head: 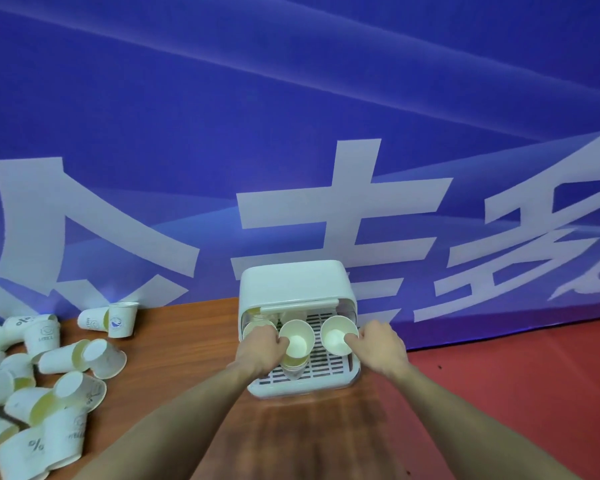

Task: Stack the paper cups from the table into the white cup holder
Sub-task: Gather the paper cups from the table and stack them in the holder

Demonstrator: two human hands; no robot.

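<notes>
The white cup holder stands at the back of the wooden table, its front open over a slotted tray. My left hand grips the rim of a paper cup that sits on top of a stack on the tray. My right hand pinches the rim of a second paper cup at the tray's right side. More cups show behind them inside the holder. A heap of several loose paper cups lies on the table at the left.
A blue banner with large white characters hangs right behind the holder. To the right of the table lies a red floor. Two cups sit apart at the heap's far end.
</notes>
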